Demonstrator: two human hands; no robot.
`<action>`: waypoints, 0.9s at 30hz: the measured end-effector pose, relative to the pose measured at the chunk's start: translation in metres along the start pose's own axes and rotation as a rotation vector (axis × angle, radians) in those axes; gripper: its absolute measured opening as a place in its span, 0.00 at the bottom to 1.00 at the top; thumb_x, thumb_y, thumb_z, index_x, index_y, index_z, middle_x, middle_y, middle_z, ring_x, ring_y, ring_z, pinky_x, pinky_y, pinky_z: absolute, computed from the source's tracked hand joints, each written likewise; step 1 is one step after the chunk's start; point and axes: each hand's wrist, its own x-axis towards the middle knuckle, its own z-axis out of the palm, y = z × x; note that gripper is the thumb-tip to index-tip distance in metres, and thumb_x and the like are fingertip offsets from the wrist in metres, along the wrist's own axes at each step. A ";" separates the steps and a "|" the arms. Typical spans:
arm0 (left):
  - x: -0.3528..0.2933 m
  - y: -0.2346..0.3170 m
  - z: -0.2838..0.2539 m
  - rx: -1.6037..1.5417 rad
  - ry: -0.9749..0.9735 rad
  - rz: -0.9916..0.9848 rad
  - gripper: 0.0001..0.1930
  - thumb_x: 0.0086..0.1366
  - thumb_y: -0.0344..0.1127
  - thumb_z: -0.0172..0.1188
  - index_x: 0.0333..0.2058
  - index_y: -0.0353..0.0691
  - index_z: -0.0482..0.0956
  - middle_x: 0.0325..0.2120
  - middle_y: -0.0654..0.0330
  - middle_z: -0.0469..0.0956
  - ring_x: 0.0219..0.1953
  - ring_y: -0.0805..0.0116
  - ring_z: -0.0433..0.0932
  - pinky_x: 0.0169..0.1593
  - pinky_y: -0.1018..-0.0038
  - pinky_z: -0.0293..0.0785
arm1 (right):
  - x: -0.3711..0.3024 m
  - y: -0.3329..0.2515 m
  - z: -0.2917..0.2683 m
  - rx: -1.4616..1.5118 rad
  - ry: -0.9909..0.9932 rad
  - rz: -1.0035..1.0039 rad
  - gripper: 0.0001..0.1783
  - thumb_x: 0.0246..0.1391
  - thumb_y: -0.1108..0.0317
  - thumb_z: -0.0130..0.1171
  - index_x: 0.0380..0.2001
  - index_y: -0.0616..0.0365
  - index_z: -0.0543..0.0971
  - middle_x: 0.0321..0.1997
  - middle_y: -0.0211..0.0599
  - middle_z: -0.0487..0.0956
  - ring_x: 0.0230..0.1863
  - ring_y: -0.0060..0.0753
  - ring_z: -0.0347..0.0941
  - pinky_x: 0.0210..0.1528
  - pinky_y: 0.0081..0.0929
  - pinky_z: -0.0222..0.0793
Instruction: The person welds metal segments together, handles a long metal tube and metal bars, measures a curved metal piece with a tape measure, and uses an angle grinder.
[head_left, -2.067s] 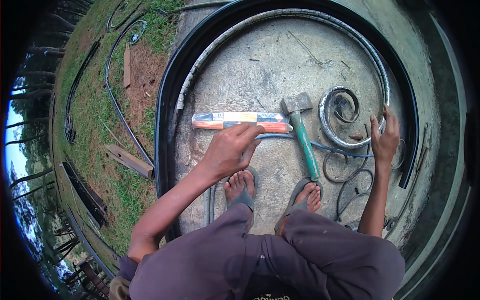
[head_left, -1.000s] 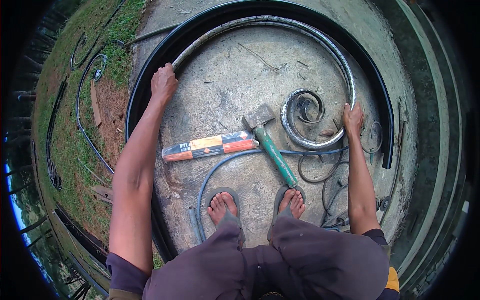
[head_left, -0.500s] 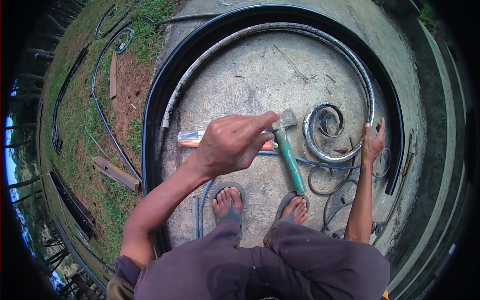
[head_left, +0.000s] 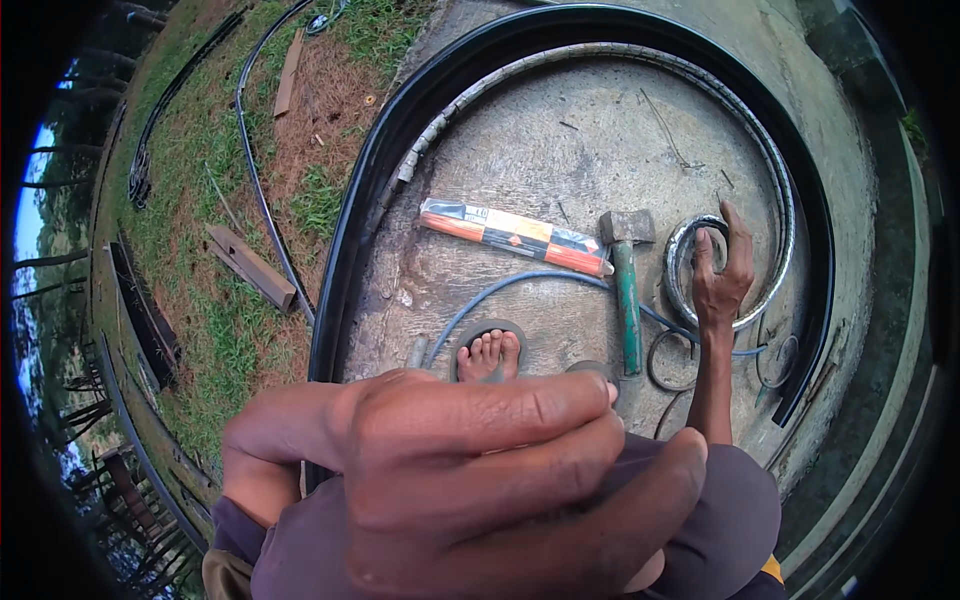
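Note:
My left hand [head_left: 480, 470] is large and close in the lower middle, its fingers loosely bent with gaps between them; nothing shows in it. Over the small inner coil of a silvery spiral strip [head_left: 600, 50] on the right is my right hand [head_left: 725, 280]. Its fingers are apart, and it seems to touch the coil. Left of that hand a hammer [head_left: 627, 290] with a grey square head and worn green handle lies on the concrete. Beside the hammer is a long slim orange, white and black packet [head_left: 515, 237]. A wide black curved strip [head_left: 345, 250] arches around the silvery spiral.
A blue cable [head_left: 500, 285] curves across the concrete near my sandalled foot [head_left: 488, 355]. Thin wire loops [head_left: 670, 365] lie at the lower right. On the grass at left are a wooden block [head_left: 250, 268], a wooden slat [head_left: 289, 72] and long bent strips [head_left: 250, 120].
My left hand has come from beside the hammer head back toward me. My right hand has moved from the coil's outer side onto it. The view has shifted, putting the ground items farther right.

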 end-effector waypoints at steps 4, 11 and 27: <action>-0.030 -0.022 -0.031 0.209 -0.034 0.132 0.14 0.66 0.42 0.61 0.46 0.41 0.79 0.33 0.58 0.84 0.30 0.64 0.85 0.38 0.69 0.83 | -0.013 -0.069 0.052 0.221 -0.141 -0.127 0.24 0.55 0.75 0.62 0.57 0.64 0.74 0.53 0.52 0.78 0.55 0.54 0.75 0.59 0.43 0.69; -0.148 -0.098 -0.036 0.557 -0.057 -0.277 0.18 0.57 0.27 0.65 0.47 0.38 0.80 0.31 0.53 0.83 0.31 0.59 0.85 0.32 0.68 0.79 | -0.056 -0.149 0.100 0.507 -0.543 -0.509 0.29 0.47 0.76 0.65 0.56 0.61 0.75 0.50 0.46 0.78 0.54 0.50 0.74 0.56 0.42 0.71; -0.168 -0.176 0.021 0.379 -0.405 -0.557 0.13 0.61 0.27 0.62 0.46 0.39 0.81 0.36 0.48 0.83 0.37 0.49 0.84 0.40 0.61 0.80 | -0.073 -0.092 0.080 0.336 -0.456 -0.350 0.22 0.49 0.75 0.65 0.50 0.61 0.78 0.47 0.43 0.79 0.52 0.47 0.76 0.55 0.41 0.73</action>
